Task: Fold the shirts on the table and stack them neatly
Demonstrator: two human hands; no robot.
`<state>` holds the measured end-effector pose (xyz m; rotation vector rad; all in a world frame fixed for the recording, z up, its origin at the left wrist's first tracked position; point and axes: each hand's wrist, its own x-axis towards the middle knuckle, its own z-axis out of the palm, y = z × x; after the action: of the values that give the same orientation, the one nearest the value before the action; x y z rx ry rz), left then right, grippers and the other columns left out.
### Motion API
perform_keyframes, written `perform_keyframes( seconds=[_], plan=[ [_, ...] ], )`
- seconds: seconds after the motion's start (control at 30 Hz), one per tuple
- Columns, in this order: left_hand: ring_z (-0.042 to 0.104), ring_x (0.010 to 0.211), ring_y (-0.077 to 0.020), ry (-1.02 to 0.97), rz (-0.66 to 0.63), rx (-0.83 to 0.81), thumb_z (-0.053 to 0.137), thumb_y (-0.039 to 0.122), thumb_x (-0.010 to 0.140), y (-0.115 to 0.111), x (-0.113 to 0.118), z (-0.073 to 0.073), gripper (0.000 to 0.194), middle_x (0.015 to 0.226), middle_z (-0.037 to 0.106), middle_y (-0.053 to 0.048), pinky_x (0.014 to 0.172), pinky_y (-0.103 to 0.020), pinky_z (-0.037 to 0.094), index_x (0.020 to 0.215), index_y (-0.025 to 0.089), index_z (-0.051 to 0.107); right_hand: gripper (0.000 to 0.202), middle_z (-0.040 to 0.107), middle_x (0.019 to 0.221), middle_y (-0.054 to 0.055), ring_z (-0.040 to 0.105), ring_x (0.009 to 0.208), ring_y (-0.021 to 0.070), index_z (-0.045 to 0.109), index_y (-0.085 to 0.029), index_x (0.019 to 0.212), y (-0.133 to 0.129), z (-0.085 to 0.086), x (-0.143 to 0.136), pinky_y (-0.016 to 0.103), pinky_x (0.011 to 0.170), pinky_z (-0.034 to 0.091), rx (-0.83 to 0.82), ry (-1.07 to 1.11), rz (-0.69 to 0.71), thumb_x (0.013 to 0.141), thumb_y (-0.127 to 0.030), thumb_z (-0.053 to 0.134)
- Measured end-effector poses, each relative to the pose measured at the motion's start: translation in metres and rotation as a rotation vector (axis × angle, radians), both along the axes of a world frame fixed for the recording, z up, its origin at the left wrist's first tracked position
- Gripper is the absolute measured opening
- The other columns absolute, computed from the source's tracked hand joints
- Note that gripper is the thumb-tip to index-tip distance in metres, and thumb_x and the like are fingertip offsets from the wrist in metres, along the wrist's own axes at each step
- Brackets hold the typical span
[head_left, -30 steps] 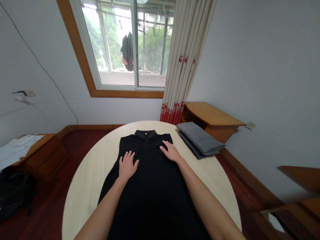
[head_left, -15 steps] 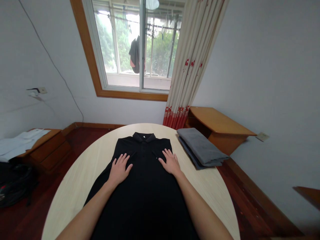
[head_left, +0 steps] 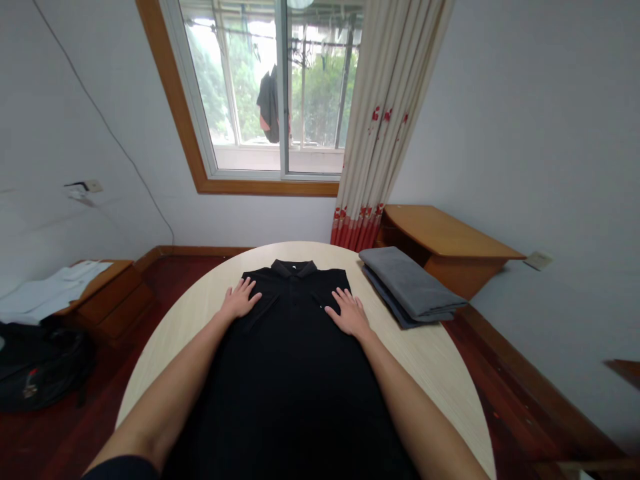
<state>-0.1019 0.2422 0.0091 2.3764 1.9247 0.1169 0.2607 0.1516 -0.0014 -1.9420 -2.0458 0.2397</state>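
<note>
A black polo shirt [head_left: 295, 347] lies spread on the round pale table [head_left: 170, 340], its collar pointing to the window and its sleeves folded in over the front. My left hand [head_left: 241, 300] rests on its left shoulder side, fingers spread and palm down. On the opposite edge of the chest, my right hand [head_left: 351, 312] lies flat with its fingers apart. Neither hand grasps the cloth. The lower part of the shirt runs toward me and blends with dark clothing there, so its hem cannot be made out.
Folded grey cloth [head_left: 410, 283] lies at the table's right edge. Behind it stands a wooden desk [head_left: 450, 230] by the curtain [head_left: 385, 120]. To the left are a low cabinet [head_left: 107, 293] with papers on top and a black bag [head_left: 45, 367].
My left hand has slid up the shirt toward the shoulder and outer edge. The right hand stays near the same part of the chest. The view has shifted slightly.
</note>
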Motion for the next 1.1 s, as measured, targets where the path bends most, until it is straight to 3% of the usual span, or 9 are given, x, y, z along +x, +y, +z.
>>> perform_keyframes(
  seconds=[0.27, 0.4, 0.5, 0.63, 0.77, 0.93, 1.1],
  plan=[
    [0.016, 0.153, -0.0314, -0.024, 0.073, 0.031, 0.023, 0.064, 0.096, 0.050, 0.003, -0.014, 0.075, 0.166, 0.016, -0.012, 0.118, -0.061, 0.018, 0.157, 0.021, 0.031, 0.070, 0.026, 0.164, 0.009, 0.019, 0.153, 0.0277, 0.036, -0.023, 0.154, 0.048, 0.002, 0.023, 0.056, 0.121, 0.013, -0.039, -0.027, -0.053, 0.096, -0.061, 0.041],
    [0.018, 0.152, -0.0336, 0.001, 0.075, 0.030, 0.024, 0.065, 0.096, 0.067, 0.007, -0.006, 0.074, 0.165, 0.019, -0.014, 0.116, -0.064, 0.022, 0.156, 0.023, 0.032, 0.070, 0.023, 0.165, 0.009, 0.017, 0.153, 0.0276, 0.033, -0.023, 0.156, 0.059, 0.006, 0.024, 0.057, 0.121, 0.013, -0.074, -0.055, -0.060, 0.097, -0.062, 0.038],
    [0.019, 0.151, -0.0360, 0.064, 0.076, -0.018, 0.024, 0.061, 0.097, 0.062, 0.018, 0.009, 0.073, 0.165, 0.019, -0.015, 0.115, -0.066, 0.021, 0.157, 0.020, 0.030, 0.070, 0.024, 0.164, 0.011, 0.017, 0.153, 0.0290, 0.035, -0.019, 0.155, 0.053, 0.013, 0.016, 0.056, 0.121, 0.010, -0.077, -0.121, -0.073, 0.098, -0.060, 0.036],
    [0.016, 0.152, -0.0346, 0.111, -0.002, 0.024, 0.021, 0.051, 0.101, 0.017, 0.040, 0.019, 0.067, 0.165, 0.019, -0.013, 0.118, -0.063, 0.017, 0.157, 0.016, 0.030, 0.063, 0.031, 0.162, 0.013, 0.022, 0.151, 0.0272, 0.039, -0.014, 0.152, 0.023, 0.019, -0.004, 0.052, 0.122, 0.007, 0.041, -0.174, -0.031, 0.102, -0.051, 0.031],
    [0.017, 0.153, -0.0295, 0.070, -0.121, 0.072, 0.020, 0.053, 0.102, -0.057, 0.052, 0.008, 0.067, 0.165, 0.022, -0.008, 0.121, -0.058, 0.016, 0.157, 0.017, 0.031, 0.062, 0.035, 0.160, 0.011, 0.026, 0.150, 0.0239, 0.043, -0.015, 0.150, -0.020, 0.012, -0.020, 0.047, 0.123, 0.011, 0.096, -0.119, 0.024, 0.102, -0.051, 0.029],
    [0.014, 0.154, -0.0285, 0.042, -0.111, 0.068, 0.024, 0.051, 0.102, -0.132, 0.042, -0.007, 0.064, 0.165, 0.018, -0.007, 0.121, -0.057, 0.018, 0.156, 0.017, 0.033, 0.061, 0.031, 0.162, 0.011, 0.022, 0.151, 0.0254, 0.046, -0.014, 0.148, -0.062, 0.006, -0.018, 0.049, 0.122, 0.014, 0.054, -0.085, -0.005, 0.101, -0.051, 0.035],
    [0.018, 0.153, -0.0276, 0.012, -0.045, 0.068, 0.028, 0.051, 0.102, -0.169, 0.018, -0.009, 0.063, 0.164, 0.023, -0.007, 0.122, -0.054, 0.019, 0.155, 0.019, 0.035, 0.061, 0.031, 0.162, 0.012, 0.025, 0.151, 0.0263, 0.045, -0.016, 0.149, -0.093, -0.002, 0.004, 0.050, 0.122, 0.016, 0.034, -0.055, -0.040, 0.100, -0.051, 0.038]
  ],
)
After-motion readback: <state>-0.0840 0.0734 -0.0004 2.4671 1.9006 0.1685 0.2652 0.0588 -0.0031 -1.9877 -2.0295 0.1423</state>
